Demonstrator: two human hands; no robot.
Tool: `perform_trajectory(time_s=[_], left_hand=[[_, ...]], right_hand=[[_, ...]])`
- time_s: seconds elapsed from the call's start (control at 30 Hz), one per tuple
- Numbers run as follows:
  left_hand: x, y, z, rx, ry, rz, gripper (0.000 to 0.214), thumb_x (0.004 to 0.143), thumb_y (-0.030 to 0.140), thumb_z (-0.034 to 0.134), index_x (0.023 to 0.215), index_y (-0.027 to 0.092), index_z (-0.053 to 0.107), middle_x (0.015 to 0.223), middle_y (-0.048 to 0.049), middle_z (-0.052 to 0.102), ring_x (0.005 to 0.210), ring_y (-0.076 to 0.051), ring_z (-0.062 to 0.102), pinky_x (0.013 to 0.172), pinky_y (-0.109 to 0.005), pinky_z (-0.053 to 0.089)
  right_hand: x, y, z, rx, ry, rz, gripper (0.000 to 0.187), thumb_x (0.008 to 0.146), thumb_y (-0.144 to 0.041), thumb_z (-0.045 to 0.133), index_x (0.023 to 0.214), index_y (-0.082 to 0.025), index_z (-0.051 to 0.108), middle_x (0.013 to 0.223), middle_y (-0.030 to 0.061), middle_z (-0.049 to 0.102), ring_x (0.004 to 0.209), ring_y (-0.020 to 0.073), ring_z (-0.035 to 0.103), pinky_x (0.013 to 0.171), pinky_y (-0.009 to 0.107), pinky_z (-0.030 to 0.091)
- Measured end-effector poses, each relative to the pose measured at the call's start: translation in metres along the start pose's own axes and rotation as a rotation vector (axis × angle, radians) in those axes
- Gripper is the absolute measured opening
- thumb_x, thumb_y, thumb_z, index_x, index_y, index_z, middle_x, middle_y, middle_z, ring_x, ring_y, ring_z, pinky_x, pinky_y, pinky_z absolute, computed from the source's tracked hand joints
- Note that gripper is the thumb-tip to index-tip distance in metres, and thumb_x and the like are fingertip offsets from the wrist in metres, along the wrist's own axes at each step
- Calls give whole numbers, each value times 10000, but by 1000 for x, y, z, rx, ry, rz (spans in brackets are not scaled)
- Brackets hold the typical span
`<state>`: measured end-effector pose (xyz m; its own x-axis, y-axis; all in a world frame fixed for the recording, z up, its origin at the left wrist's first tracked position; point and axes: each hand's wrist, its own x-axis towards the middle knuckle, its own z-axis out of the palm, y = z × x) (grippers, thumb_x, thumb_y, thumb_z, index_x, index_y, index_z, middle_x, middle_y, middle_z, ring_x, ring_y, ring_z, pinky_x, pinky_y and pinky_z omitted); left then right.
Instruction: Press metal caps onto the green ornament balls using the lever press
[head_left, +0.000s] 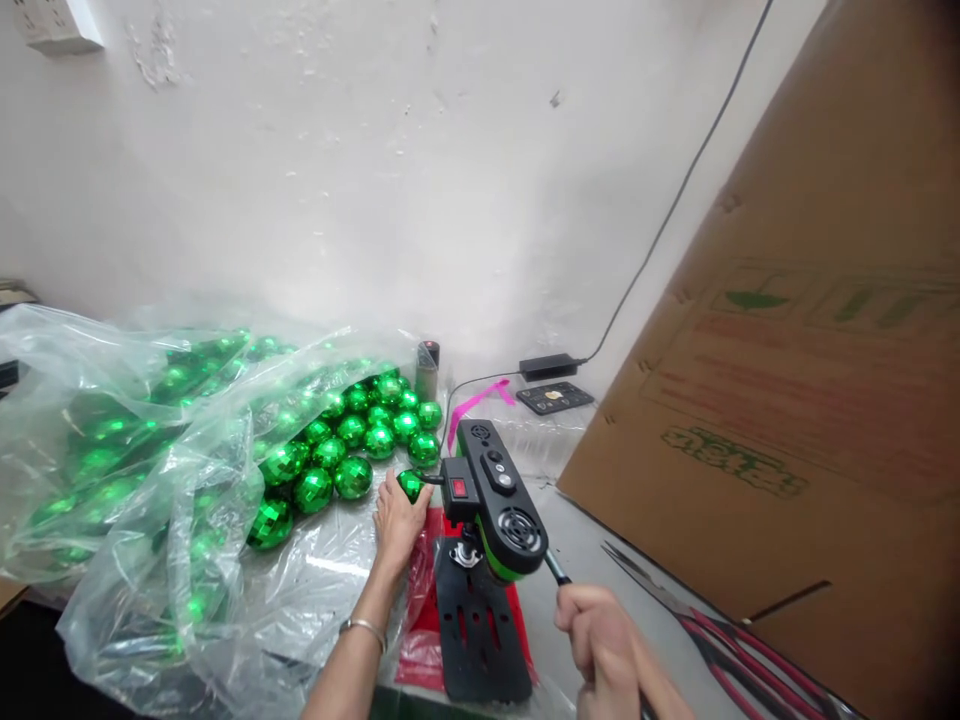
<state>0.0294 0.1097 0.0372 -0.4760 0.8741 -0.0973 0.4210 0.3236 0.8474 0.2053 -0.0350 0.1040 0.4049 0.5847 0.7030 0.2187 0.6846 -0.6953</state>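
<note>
My left hand [401,518], with a bangle on the wrist, closes its fingers round a shiny green faceted ball [410,485]. The ball lies just left of a black and green electric device [504,495] with round vents and a red switch. That device stands on a black slotted base plate [484,640] over red plastic. My right hand [600,630] is wrapped round a handle with a metal shaft [555,565], which reaches the device's near right side. Whether the shaft is fixed to the device cannot be told.
Many more green balls [352,430] spill from a clear plastic bag [217,470] at left. Behind are a dark cylinder [428,370], pink ribbon [480,402], a power adapter [549,367] and a flat black panel [555,397]. Red-handled scissors [697,615] lie beside a large carton [810,380] at right.
</note>
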Motion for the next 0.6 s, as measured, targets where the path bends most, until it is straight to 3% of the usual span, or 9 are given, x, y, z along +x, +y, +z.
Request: perform_trajectory(time_s=[0.07,0.17,0.33,0.47,0.53,0.6], left_hand=[[6,1,6,-42,-28,-30,649,933,394,765,1467,96,549,1526,-349,659,1556,-470,562,1265,-595,441],[-4,-8,3,-177,-67,-55,529,962,410,741,1400,161,579,1495,-265,712,1505,-400,626,1219,-518,514],[-51,-29,-28,-583,-255,-125,449,1071,529,563,1417,244,564,1421,-130,781,1241,-262,799,1011,-414,675],[-93,-49,-49,-1059,-371,-344,510,907,543,810,1279,221,674,1323,-130,815,1190,-300,805,1020,-466,681],[-108,-60,-47,-1053,-357,-341,610,875,570,839,1351,233,661,1343,-127,807,1204,-323,799,1033,-503,672],[-117,-69,-39,-913,-321,-240,726,857,607,847,1447,252,617,1384,-123,791,1254,-339,780,1096,-524,637]], right_hand=[[1,3,-4,-20,-32,-16,487,1112,-213,587,632,-204,506,654,10,578,579,121,554,524,272,328],[4,2,-5,-24,-86,-70,471,1119,-167,533,652,-210,493,637,-3,543,583,118,548,511,259,322],[15,-11,-1,-33,-108,-109,463,1122,-149,505,664,-215,482,611,-24,492,576,114,546,504,244,352],[26,-22,3,-56,-136,-66,445,1130,-154,496,689,-215,477,633,-25,514,570,103,534,507,240,362],[29,-25,4,-57,-150,-63,440,1132,-148,487,698,-217,481,633,-25,518,570,103,533,512,240,376],[30,-26,3,-51,-161,-68,430,1134,-136,476,713,-218,487,638,-29,520,577,100,535,529,234,400]])
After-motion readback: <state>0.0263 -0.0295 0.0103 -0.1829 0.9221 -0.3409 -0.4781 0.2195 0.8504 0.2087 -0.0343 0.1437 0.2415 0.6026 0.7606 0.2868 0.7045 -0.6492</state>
